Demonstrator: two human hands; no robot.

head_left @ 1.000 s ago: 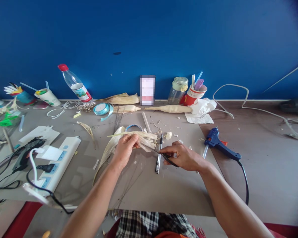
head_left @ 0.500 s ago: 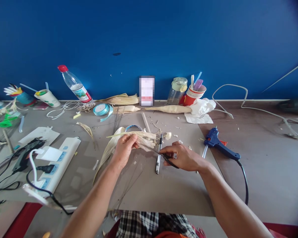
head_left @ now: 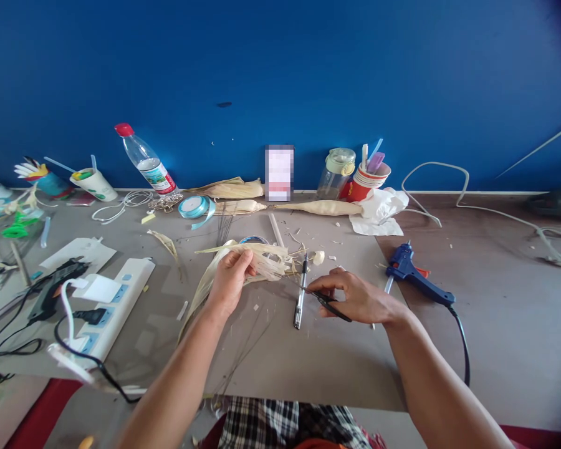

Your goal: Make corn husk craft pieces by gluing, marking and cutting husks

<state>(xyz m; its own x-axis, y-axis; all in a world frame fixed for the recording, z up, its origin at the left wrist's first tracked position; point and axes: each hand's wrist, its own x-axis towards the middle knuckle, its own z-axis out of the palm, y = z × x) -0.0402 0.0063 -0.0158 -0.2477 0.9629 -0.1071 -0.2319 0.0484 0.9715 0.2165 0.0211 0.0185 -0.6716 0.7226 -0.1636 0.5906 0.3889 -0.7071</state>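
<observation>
My left hand (head_left: 230, 280) is closed around a bundle of pale dried corn husk (head_left: 262, 260), holding its cut strips just above the table. My right hand (head_left: 353, 298) grips small black scissors (head_left: 325, 301) with the blades pointing left toward the husk's frayed end. A black and silver pen (head_left: 300, 293) lies on the table between the two hands. A small cream husk piece (head_left: 318, 256) sits just beyond the pen.
A blue glue gun (head_left: 416, 277) with a black cord lies to the right. A white power strip (head_left: 110, 308) with plugs sits at left. Along the blue wall stand a tilted water bottle (head_left: 144, 161), ribbon roll (head_left: 192, 206), more husks (head_left: 325, 206), a jar (head_left: 337, 169) and red cups (head_left: 367, 179).
My left hand has lifted and turned the husk bundle slightly. My right hand with the scissors has drawn back a little to the right, away from the husk.
</observation>
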